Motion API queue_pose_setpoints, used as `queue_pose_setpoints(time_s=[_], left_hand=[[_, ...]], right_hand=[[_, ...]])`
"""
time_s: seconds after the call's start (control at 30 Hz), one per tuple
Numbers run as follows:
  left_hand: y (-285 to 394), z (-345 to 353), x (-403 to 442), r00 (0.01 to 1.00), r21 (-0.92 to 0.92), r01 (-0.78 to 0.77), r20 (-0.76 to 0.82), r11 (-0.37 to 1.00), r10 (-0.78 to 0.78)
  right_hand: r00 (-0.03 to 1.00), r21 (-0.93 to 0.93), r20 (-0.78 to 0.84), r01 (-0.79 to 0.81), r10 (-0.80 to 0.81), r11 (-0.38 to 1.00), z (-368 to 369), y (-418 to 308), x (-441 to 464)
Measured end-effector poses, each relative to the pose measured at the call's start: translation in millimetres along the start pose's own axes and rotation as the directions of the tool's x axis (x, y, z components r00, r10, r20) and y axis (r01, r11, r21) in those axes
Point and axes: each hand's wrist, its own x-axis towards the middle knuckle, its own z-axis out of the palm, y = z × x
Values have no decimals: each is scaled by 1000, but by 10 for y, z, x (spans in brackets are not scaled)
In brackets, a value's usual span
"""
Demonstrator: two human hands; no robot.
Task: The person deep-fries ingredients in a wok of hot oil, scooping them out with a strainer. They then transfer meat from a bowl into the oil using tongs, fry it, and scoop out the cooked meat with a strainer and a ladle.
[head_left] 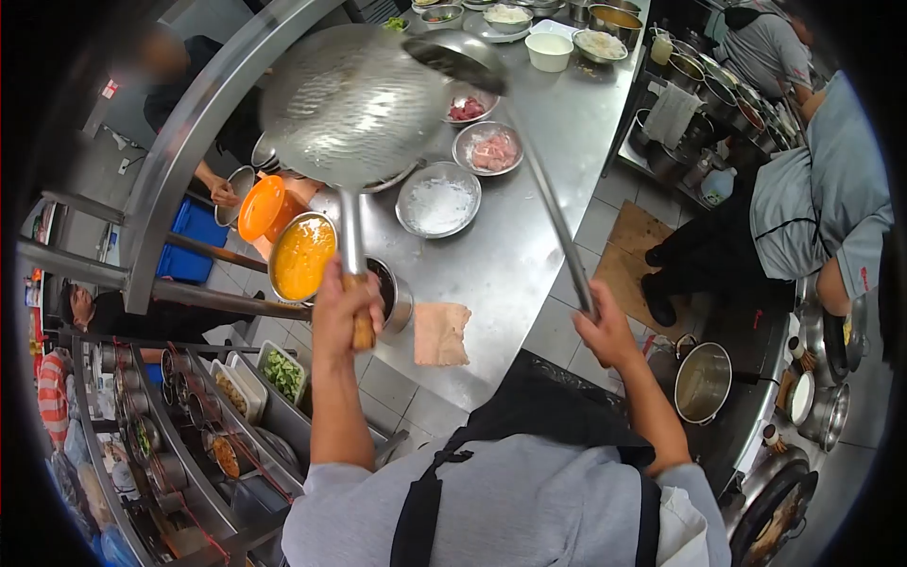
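The left hand (348, 307) is closed around the wooden handle of a wide, round, perforated metal strainer (350, 104), its pan beyond the fist. The right hand (605, 326) is wrapped round the handle end of a long metal ladle (541, 184), whose bowl lies by the strainer's rim; contact is unclear. Just beside the left grip sits a round metal bowl of yellow liquid (273, 267).

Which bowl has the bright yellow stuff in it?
The metal bowl by the left hand, right beside the orange tub. Its liquid is bright yellow; others nearby hold pink meat or white powder.
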Motion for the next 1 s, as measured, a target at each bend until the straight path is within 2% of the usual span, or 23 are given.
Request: queue_pose_setpoints(time_s=[0.07,0.13,0.2,0.27,0.33,0.37,0.47,0.5,0.53,0.57,0.6,0.63,0.67,0.73,0.8,0.87,0.9,0.97,1.0], left_hand=[[-125,103,-223,976,-16,146,167,989,-141],[-269,204,-348,858,-30,380,385,924,-340],[-444,411,-407,672,21,598,532,802,-515],[-697,648,-412,476,207,685,598,698,-645],[-1038,884,-383,279,391,685,639,614,-717],[-1207,1005,-351,171,487,662,643,571,-747],[-1664,1398,-387,-54,662,589,604,463,-795],[-1756,1578,-424,-108,723,533,574,441,-811],[-1787,1791,-452,-194,788,448,546,422,-815],[-1915,1951,-506,-202,822,362,530,440,-824],[-2053,2126,-567,-224,849,259,517,461,-826],[-2044,2390,-697,-276,856,138,517,499,-811],[-2064,2601,-844,-335,857,135,511,497,-791],[-1809,3110,-1295,-316,865,25,482,500,-817],[-1896,3536,-1680,-405,775,-85,548,627,-732],[-1920,4103,-2258,-482,618,-234,597,751,-641],[-1932,4319,-2532,-518,532,-269,623,803,-586],[-1947,4713,-3133,-510,396,-371,669,840,-541],[-1941,4857,-3452,-513,343,-394,688,852,-514]], right_hand=[[978,-101,-84,-200,192,975,-218,276,-503],[922,-208,-295,-319,252,925,-313,263,-1002],[881,-190,-394,-357,263,914,-378,356,-1562],[824,-236,-501,-426,266,874,-326,412,-2072],[749,-227,-579,-528,322,818,-218,590,-2695],[711,-175,-617,-541,337,822,-113,639,-2989],[561,-20,-735,-581,382,814,413,839,-3930],[497,19,-775,-599,390,801,663,1082,-4311],[413,65,-824,-610,387,790,908,1006,-4436],[252,204,-855,-640,453,741,1173,902,-4571],[109,336,-863,-606,493,721,1438,1010,-4669],[12,375,-875,-618,485,691,1564,781,-4674],[-74,414,-875,-627,478,660,1483,451,-4572],[-263,422,-907,-564,329,710,1557,321,-4645],[-513,561,-796,-425,322,710,1452,43,-4729],[-657,522,-735,-391,167,758,1219,-80,-5012],[-690,482,-722,-442,56,756,1113,-98,-5183],[-713,403,-681,-553,-165,729,856,-109,-5526],[-734,398,-662,-518,-154,757,729,-89,-5686]])
